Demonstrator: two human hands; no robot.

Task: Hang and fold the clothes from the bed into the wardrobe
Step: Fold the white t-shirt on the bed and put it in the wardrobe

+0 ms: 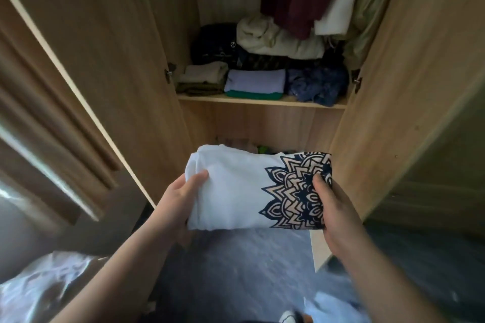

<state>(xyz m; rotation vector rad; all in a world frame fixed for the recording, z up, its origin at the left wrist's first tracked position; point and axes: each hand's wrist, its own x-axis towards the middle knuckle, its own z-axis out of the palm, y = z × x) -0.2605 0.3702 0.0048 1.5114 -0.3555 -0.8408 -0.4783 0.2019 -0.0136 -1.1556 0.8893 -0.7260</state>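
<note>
Folded white shirt, one, clamped between left hand and right hand.

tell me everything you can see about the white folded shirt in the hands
The shirt is white, soft-looking fabric, folded into a flat rectangle, with a dark navy and peach mandala print at its right end. It is held level in front of the open wardrobe, below the shelf. The left hand grips its left edge, the right hand the printed end.
</note>
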